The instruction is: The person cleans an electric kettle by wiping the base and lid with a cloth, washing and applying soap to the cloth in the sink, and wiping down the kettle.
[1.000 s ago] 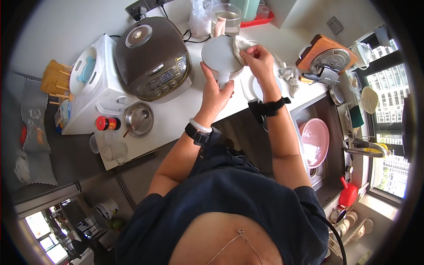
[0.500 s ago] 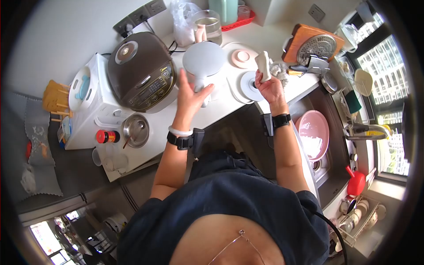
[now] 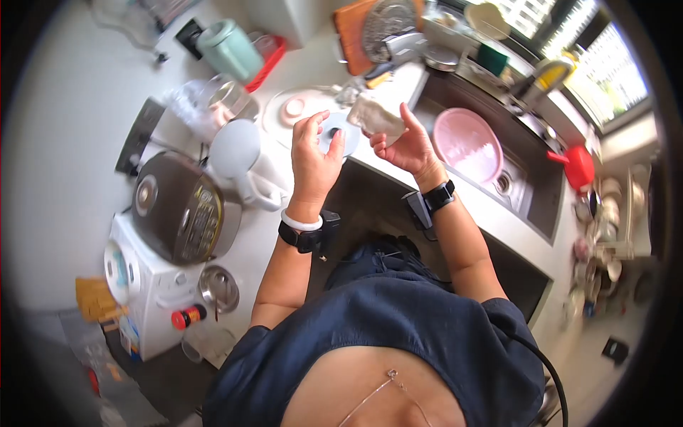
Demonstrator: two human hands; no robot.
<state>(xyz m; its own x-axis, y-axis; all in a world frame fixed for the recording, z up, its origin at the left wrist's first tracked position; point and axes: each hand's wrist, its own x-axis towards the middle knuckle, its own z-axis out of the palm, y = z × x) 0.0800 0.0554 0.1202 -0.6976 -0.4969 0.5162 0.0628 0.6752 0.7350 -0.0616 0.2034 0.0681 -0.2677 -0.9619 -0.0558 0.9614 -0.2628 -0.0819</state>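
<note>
My right hand (image 3: 413,148) holds a crumpled white cloth (image 3: 377,119) in its fingers, thumb pointing up and away from it. To its left, my left hand (image 3: 317,162) is raised with thumb and fingers apart and nothing in it. Behind my left hand lies a pale disc with a dark knob (image 3: 348,141), partly covered by the fingers. Left of that hand stands a white kettle (image 3: 237,151) with a grey lid, its handle towards me. Neither hand touches the kettle.
A brown rice cooker (image 3: 167,213) stands at the left of the counter. A pink basin (image 3: 462,139) sits in the sink at the right. A wooden board (image 3: 350,34), a clear jug (image 3: 235,99) and a mint-green pitcher (image 3: 231,51) are at the back.
The view has turned right, towards the sink. My left hand has left the kettle and come closer to my right hand. The cloth now hangs more spread out, still in my right hand.
</note>
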